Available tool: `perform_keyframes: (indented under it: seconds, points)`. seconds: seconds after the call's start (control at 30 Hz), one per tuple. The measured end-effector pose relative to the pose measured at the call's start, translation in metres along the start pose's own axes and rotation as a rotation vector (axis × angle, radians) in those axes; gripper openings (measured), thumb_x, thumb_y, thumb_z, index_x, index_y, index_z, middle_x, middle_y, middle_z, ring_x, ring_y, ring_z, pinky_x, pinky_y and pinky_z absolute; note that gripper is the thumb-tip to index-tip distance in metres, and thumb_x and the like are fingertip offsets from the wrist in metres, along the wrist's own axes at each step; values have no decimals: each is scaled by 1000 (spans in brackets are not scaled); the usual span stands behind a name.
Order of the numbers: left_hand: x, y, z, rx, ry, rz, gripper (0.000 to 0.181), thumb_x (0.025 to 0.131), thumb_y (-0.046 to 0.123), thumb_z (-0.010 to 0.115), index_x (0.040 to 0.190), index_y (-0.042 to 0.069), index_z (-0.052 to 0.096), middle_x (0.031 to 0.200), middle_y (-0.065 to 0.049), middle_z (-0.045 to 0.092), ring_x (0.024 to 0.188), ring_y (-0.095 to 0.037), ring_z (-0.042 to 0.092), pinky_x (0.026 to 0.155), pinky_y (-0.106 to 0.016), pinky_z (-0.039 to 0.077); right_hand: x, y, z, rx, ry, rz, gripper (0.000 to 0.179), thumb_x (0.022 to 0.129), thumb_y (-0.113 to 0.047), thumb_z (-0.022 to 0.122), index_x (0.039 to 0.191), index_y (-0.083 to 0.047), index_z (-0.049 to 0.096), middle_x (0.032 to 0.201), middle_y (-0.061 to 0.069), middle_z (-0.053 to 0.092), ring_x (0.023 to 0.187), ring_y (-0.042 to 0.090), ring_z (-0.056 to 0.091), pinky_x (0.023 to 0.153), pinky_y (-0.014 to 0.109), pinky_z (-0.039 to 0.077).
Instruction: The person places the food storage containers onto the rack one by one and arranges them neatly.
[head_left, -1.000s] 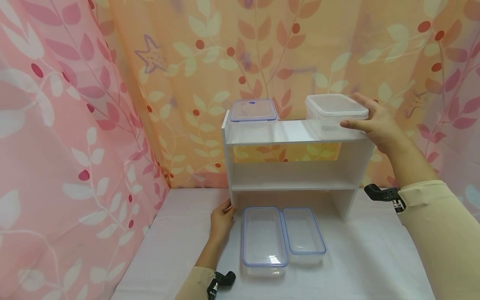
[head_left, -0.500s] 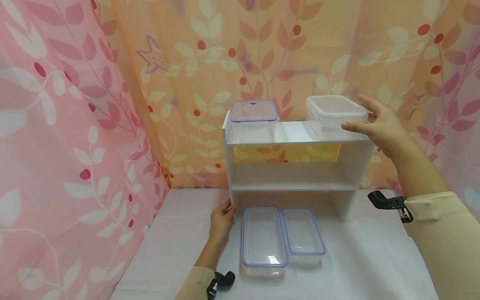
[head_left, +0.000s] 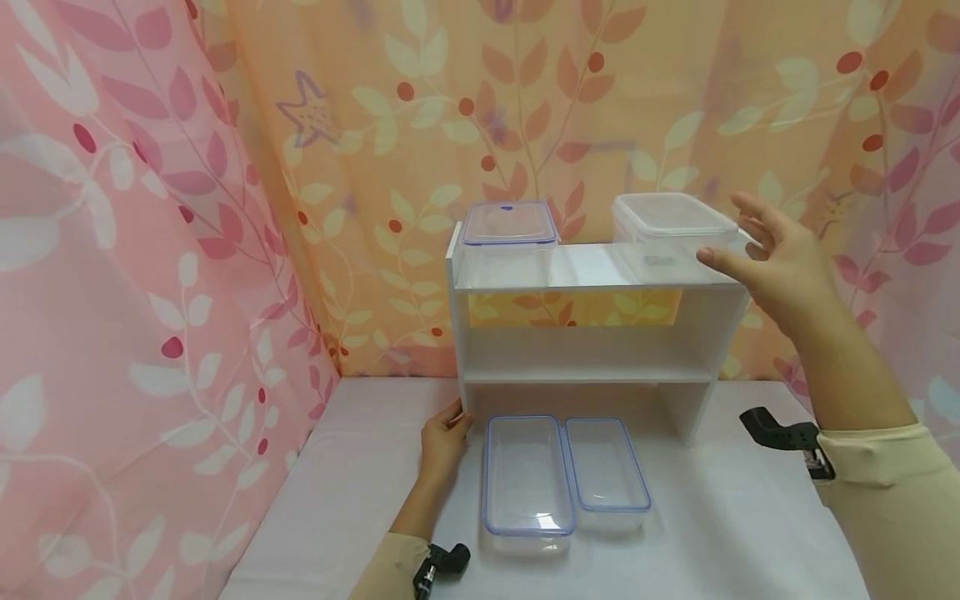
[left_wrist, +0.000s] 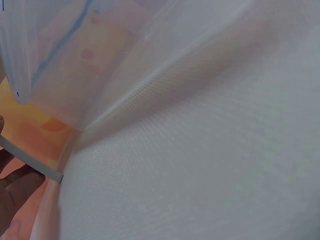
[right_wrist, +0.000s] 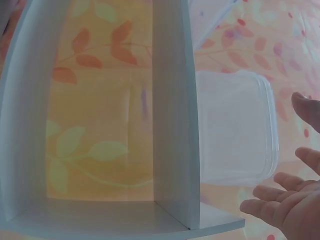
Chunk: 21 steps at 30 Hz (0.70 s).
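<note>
A white two-tier shelf [head_left: 592, 367] stands on the table. My left hand [head_left: 442, 446] pinches the lower front edge of its left side panel; in the left wrist view the panel [left_wrist: 32, 162] lies between thumb and fingers. On the right end of the top board sits a clear food container with a white lid [head_left: 675, 215]. Just right of it is my right hand [head_left: 795, 279], fingers spread and holding nothing. The right wrist view shows a gap between the fingers and that container [right_wrist: 235, 127]. A blue-rimmed food container [head_left: 510, 225] sits at the top left.
Two clear containers with blue rims lie on the white-covered table in front of the shelf, a larger one [head_left: 528, 475] on the left and a smaller one [head_left: 607, 462] beside it. A patterned curtain [head_left: 360, 167] hangs behind and at the sides.
My right hand has let go of the white-lidded container and drawn back to the right, its fingers spreading. The container stays on the top board. My left hand keeps its place on the shelf.
</note>
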<state>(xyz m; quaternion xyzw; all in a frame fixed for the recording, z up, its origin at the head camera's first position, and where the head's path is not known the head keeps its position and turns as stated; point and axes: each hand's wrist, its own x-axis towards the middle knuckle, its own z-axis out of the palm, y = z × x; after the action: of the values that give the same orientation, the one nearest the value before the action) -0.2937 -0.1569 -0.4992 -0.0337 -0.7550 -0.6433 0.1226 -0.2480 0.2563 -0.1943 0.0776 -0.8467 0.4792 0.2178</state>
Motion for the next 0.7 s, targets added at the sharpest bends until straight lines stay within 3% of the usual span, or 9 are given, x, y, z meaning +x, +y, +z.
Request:
perform_keyframes:
  seconds: [0.1, 0.23, 0.33, 0.7]
  points:
    - [-4, 6, -1, 17, -5, 6, 47, 91, 21, 68, 132, 3, 57, 124, -18, 64, 104, -23, 66, 57, -28, 56, -9, 4, 2, -31, 44, -60, 77, 85, -27, 75, 148, -37, 33, 158, -7, 27, 145, 22, 27, 115, 27, 25]
    - [-5, 6, -1, 14, -10, 20, 45, 92, 18, 67, 132, 2, 56, 124, -20, 63, 104, -25, 66, 64, -48, 57, -20, 9, 4, -30, 85, -99, 76, 84, -21, 76, 147, -34, 37, 155, -11, 32, 142, 13, 32, 104, 6, 29]
    - [-5, 5, -1, 8, -9, 23, 45, 91, 17, 67, 132, 2, 57, 125, -20, 62, 104, -25, 66, 69, -57, 54, -29, 11, 6, -2, 101, -131, 75, 83, -14, 76, 146, -30, 40, 155, -12, 33, 142, 10, 32, 102, 5, 30]
    - [-5, 8, 1, -4, 28, 25, 42, 91, 14, 67, 130, 4, 59, 122, -17, 65, 104, -26, 66, 69, -56, 55, -58, 17, 11, 55, 119, -159, 73, 82, -2, 74, 146, -22, 43, 152, -2, 39, 140, 14, 37, 100, 7, 36]
